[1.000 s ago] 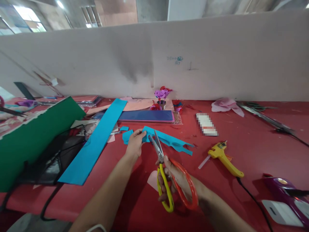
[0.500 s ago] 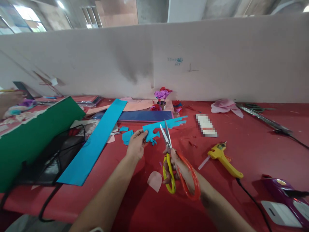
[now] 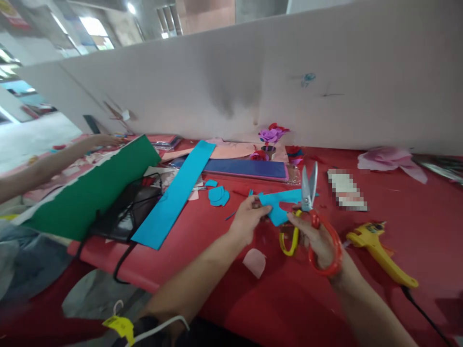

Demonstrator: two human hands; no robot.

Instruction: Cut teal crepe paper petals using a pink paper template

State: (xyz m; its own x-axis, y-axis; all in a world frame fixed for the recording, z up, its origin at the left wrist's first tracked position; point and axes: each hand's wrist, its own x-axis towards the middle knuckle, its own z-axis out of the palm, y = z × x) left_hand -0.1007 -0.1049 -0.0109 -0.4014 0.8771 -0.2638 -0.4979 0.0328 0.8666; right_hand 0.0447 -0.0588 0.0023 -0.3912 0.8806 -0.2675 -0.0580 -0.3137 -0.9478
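Left hand: closed in a pinch, thumb and fingers gripping the left end of a blue paper cut-out, which it holds just above the red table, near the middle of the view. The cut-out is irregular in outline; its right end reaches the scissors. Right hand: curled round the scissors, fingers through the handles, one loop yellow and one red. The blades point up and away from the person, slightly parted at the tips, with the paper against them low down. On the table just below the hands: one pale pink petal-shaped cut-out, lying flat. Left of the hands: small round blue cut pieces; a long blue paper strip running diagonally; a green sheet; and a black bag with cords between the strip and the sheet. Behind the hands: a dark blue sheet in a clear sleeve, and purple and red paper flowers at the foot of a white partition board. Right of the hands: a yellow glue gun with a black cord, and crumpled pink paper farther back. Far left: another person's arm stretched over the table edge.
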